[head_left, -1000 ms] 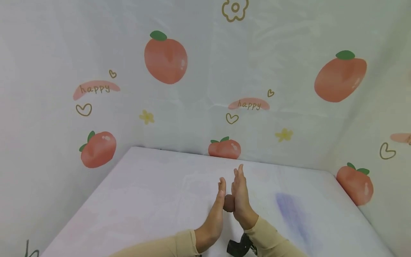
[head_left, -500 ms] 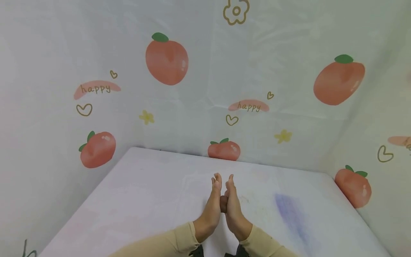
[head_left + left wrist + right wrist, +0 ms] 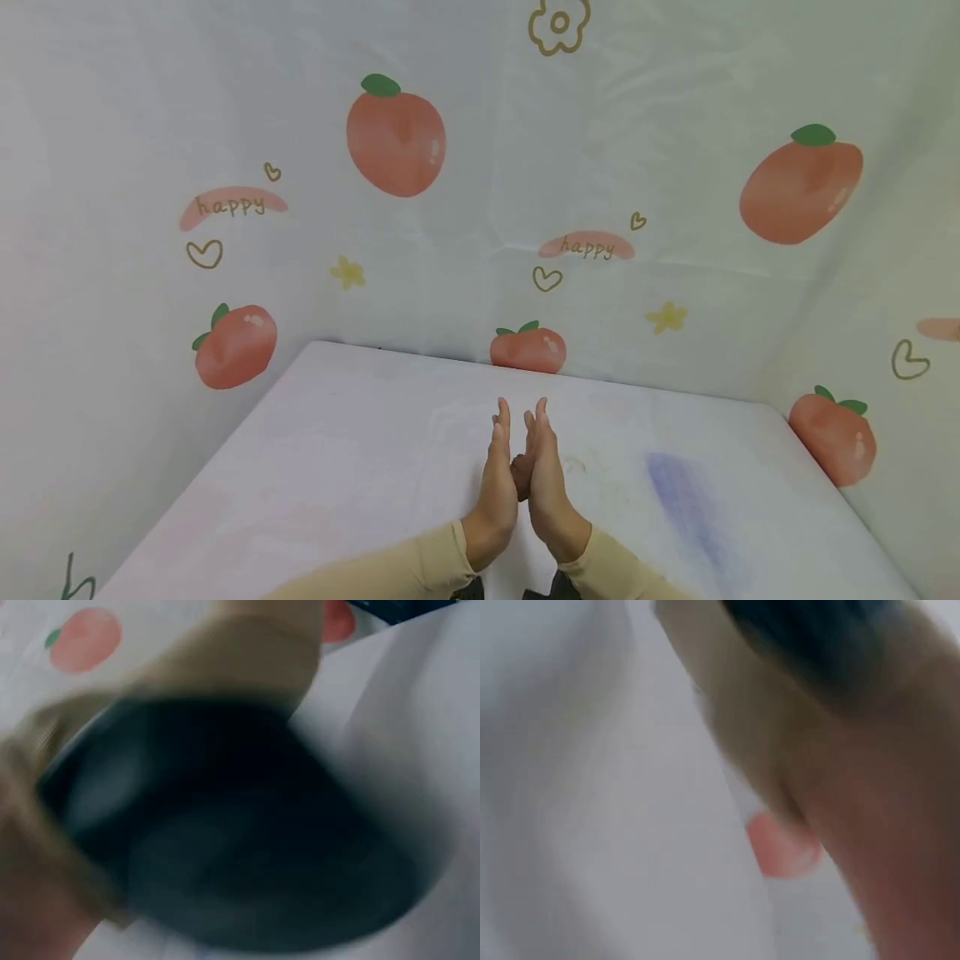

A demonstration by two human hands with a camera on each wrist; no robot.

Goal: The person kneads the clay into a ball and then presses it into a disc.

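Between the two palms in the head view sits a small brown lump of what looks like modelling clay [image 3: 521, 477]. My left hand [image 3: 497, 492] presses it from the left, its fingers straight and pointing up and away. From the other side my right hand [image 3: 547, 487] presses with straight fingers as well. The palms face each other with a narrow gap, and part of the lump is hidden by them. Both wrist views are blurred and show neither the lump nor the fingertips. A dark wrist device [image 3: 247, 825] covers much of the left one.
Beneath the hands lies a whitish table [image 3: 360, 442] with a purple-blue smear [image 3: 686, 508] on the right. Faint small marks [image 3: 573, 465] show just right of the hands. A white curtain [image 3: 465, 167] printed with peaches encloses the back and sides.
Both hands have shifted; the right one came left and back toward the body, level with the left. The lump looked rounder a second ago and shows an uneven outline now.
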